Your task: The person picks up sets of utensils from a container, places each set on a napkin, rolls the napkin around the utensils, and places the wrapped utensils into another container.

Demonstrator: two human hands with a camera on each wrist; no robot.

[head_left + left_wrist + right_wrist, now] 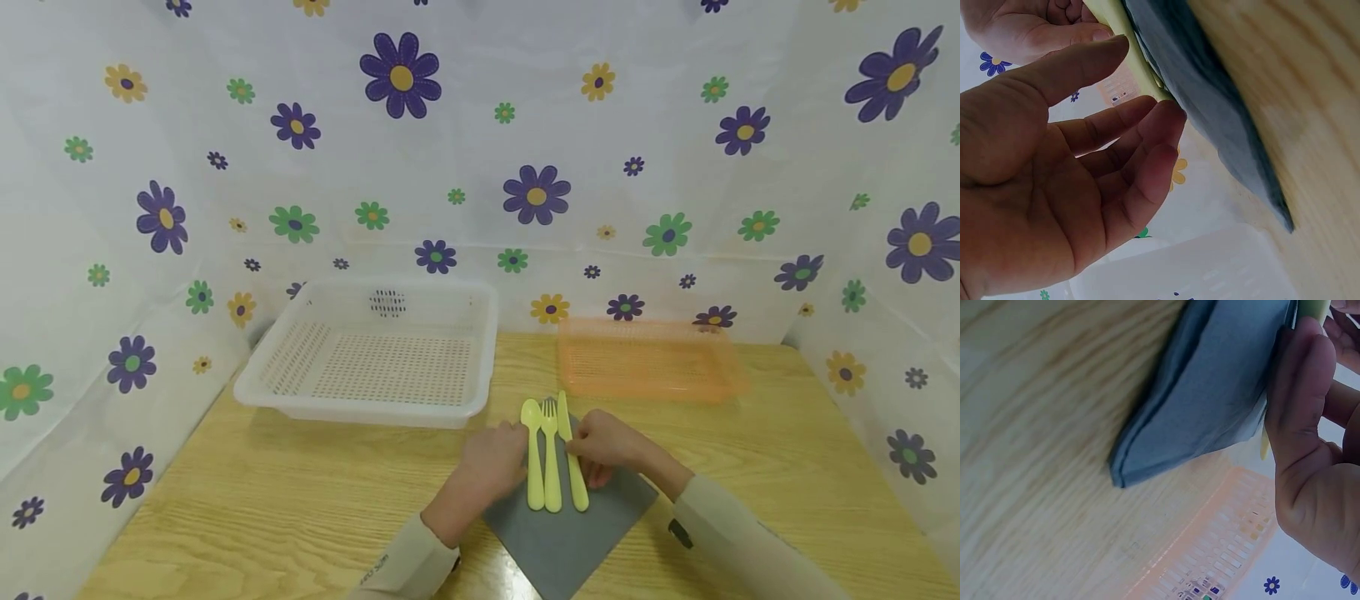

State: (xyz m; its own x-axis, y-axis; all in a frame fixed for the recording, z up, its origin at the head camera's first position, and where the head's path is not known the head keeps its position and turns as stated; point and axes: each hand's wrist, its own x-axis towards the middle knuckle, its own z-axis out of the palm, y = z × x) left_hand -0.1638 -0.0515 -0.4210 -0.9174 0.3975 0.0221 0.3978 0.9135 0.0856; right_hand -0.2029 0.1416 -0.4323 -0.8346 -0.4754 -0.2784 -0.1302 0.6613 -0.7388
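Head view | pale-yellow plastic spoon (534, 458), fork (552, 475) and knife (577, 483) lie along folded grey cloth (566, 550) on wood-grain counter (300, 517) | left hand (491, 458) relaxed, thumb apart, beside spoon; right hand (611, 442) pinches knife | we judge both flank the row for alignment.

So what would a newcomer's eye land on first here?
Probably the yellow spoon, fork and knife on a grey cloth, left fingers by the spoon, right fingers on the knife. Behind them, on the wooden table, sit a white basket to the left and an orange basket to the right. Purple flowers brighten the backdrop.
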